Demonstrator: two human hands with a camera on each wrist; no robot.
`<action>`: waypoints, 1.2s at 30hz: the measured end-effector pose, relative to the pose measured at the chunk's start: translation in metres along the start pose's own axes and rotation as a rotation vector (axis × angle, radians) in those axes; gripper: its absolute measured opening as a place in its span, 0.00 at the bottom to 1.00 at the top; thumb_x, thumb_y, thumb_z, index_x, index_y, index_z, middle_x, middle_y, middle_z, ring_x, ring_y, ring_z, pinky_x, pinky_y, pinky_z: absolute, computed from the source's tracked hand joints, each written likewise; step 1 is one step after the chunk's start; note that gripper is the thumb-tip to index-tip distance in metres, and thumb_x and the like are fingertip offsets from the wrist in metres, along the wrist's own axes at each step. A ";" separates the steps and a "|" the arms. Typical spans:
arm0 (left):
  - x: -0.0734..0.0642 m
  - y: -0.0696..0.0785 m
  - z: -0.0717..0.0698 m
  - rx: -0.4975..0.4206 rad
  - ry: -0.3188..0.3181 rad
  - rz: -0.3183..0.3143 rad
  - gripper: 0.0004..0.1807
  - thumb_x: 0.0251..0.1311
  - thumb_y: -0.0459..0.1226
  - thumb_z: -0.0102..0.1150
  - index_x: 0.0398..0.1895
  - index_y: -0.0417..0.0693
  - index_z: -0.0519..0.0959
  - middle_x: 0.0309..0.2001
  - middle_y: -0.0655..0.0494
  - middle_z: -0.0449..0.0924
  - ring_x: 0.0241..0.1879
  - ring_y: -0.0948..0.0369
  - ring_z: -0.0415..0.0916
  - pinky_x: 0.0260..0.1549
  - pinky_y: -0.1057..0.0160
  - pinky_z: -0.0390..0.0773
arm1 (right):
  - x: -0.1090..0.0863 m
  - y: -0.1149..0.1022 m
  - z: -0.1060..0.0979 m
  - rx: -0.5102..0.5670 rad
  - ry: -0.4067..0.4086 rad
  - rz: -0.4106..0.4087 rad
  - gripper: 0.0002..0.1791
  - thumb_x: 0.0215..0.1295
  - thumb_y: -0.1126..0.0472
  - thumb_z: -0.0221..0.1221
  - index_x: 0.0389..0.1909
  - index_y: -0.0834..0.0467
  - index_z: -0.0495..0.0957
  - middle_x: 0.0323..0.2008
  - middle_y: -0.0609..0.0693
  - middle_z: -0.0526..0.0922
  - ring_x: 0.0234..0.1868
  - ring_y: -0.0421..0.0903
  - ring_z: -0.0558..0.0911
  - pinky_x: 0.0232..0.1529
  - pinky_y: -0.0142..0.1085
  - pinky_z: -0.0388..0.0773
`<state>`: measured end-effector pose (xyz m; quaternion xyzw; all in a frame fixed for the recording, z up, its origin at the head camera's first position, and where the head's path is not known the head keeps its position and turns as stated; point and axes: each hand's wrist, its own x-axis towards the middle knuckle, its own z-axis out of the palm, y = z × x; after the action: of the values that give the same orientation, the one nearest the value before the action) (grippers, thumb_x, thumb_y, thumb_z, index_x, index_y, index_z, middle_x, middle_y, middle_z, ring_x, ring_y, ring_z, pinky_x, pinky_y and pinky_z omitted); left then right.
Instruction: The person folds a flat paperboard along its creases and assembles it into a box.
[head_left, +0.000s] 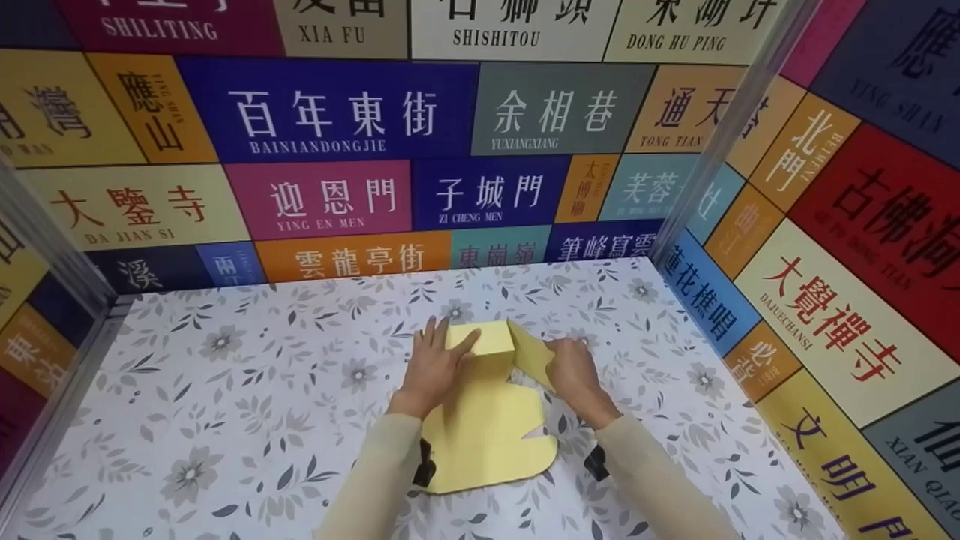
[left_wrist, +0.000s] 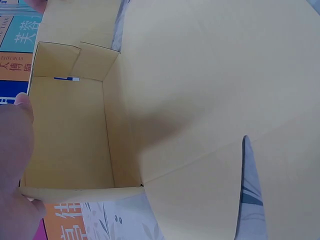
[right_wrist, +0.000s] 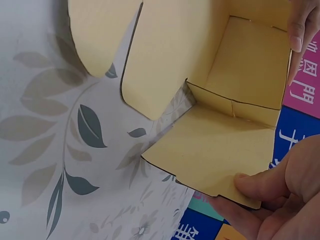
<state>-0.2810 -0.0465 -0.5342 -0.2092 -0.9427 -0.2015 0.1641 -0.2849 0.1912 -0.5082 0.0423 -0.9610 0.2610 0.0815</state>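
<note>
A partly folded yellow cardboard box (head_left: 480, 427) lies on the table with its broad lid panel spread toward me. Its folded tray end (left_wrist: 70, 135) stands at the far side, with upright walls and tucked corner tabs. My left hand (head_left: 435, 360) holds the tray's far left corner, thumb at the far edge and the other fingers spread along the left side. At the right, my right hand (head_left: 574, 371) pinches the outer edge of a side flap (right_wrist: 215, 150), thumb on its inner face and fingers behind. That flap leans outward from the tray's side wall.
The table (head_left: 225, 405) has a white covering with grey leaves and flowers. Behind it and to the right rise walls (head_left: 330, 112) of coloured panels with Chinese lettering. A metal corner post (head_left: 720, 127) stands at the back right.
</note>
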 end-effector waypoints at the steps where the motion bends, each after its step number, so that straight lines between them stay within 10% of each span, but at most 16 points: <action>1: 0.000 0.000 0.000 -0.005 0.002 0.000 0.21 0.73 0.45 0.49 0.65 0.55 0.78 0.66 0.25 0.67 0.69 0.27 0.61 0.63 0.28 0.65 | -0.001 -0.002 0.000 0.004 -0.008 -0.001 0.24 0.51 0.80 0.47 0.47 0.72 0.84 0.46 0.66 0.87 0.44 0.59 0.86 0.45 0.50 0.84; 11: 0.000 0.000 -0.003 -0.059 -0.010 -0.005 0.21 0.73 0.44 0.49 0.65 0.53 0.78 0.67 0.23 0.65 0.69 0.26 0.59 0.64 0.26 0.62 | -0.009 -0.012 0.002 0.043 -0.091 -0.013 0.25 0.54 0.81 0.45 0.51 0.74 0.81 0.51 0.68 0.85 0.42 0.55 0.87 0.41 0.43 0.85; 17: 0.001 -0.003 -0.002 -0.058 -0.036 -0.005 0.22 0.73 0.45 0.49 0.67 0.54 0.76 0.68 0.23 0.64 0.70 0.26 0.58 0.65 0.26 0.60 | -0.012 -0.016 0.005 0.026 -0.070 -0.078 0.22 0.52 0.82 0.47 0.42 0.71 0.85 0.31 0.64 0.88 0.26 0.52 0.82 0.25 0.38 0.77; 28: 0.000 -0.002 -0.004 -0.090 -0.116 -0.043 0.23 0.75 0.45 0.47 0.70 0.54 0.73 0.71 0.24 0.60 0.73 0.28 0.53 0.70 0.28 0.55 | -0.020 -0.026 0.011 -0.024 -0.090 -0.074 0.23 0.52 0.81 0.51 0.49 0.72 0.83 0.47 0.68 0.86 0.33 0.51 0.85 0.24 0.35 0.76; 36: 0.001 -0.001 -0.005 -0.091 -0.077 -0.033 0.23 0.74 0.45 0.48 0.68 0.53 0.75 0.69 0.24 0.63 0.71 0.27 0.56 0.68 0.27 0.57 | -0.026 -0.032 0.016 -0.051 -0.031 -0.125 0.17 0.48 0.82 0.53 0.38 0.73 0.84 0.33 0.67 0.87 0.23 0.43 0.72 0.20 0.34 0.70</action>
<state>-0.2813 -0.0493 -0.5301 -0.2086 -0.9414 -0.2386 0.1149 -0.2578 0.1565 -0.5111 0.1040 -0.9640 0.2300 0.0838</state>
